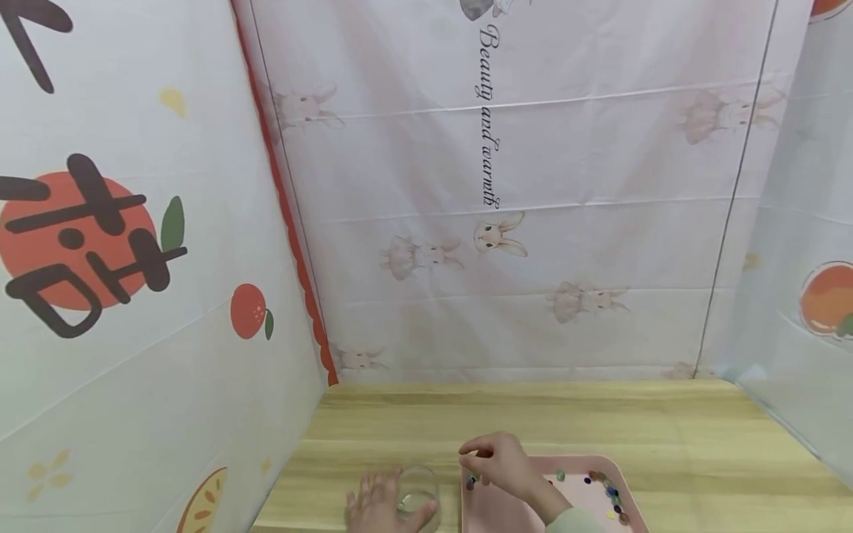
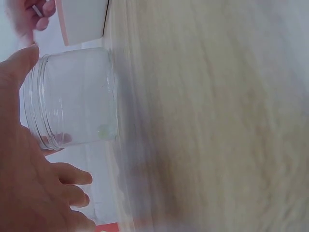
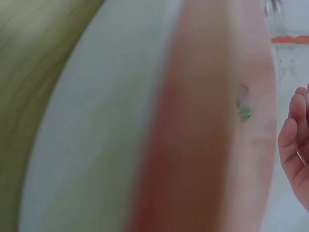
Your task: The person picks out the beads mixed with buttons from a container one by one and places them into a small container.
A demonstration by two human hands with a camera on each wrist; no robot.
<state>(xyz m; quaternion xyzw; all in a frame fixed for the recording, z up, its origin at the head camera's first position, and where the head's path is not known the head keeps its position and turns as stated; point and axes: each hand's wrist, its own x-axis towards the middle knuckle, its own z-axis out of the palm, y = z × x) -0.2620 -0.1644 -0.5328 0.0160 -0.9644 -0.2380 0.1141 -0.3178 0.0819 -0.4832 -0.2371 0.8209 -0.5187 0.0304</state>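
Observation:
My left hand (image 1: 383, 507) holds a clear round jar (image 1: 418, 490) around its threaded mouth, thumb on one side and fingers on the other. The jar stands upright on the table, and a small yellow-green piece (image 2: 104, 131) shows near its bottom in the left wrist view. My right hand (image 1: 498, 465) hovers over the left rim of a pink tray (image 1: 500, 511), thumb and index fingertips close together, pointing toward the jar. I cannot tell whether something small is between those fingertips. Small round glass-like pieces lie in the tray, among them a green one (image 3: 245, 112).
More colourful pieces (image 1: 609, 490) gather along the tray's right side. The wooden table (image 1: 533, 411) reaches back to a printed curtain (image 1: 520, 333). Fruit-patterned sheets hang at the left (image 1: 153, 385) and right (image 1: 800, 370).

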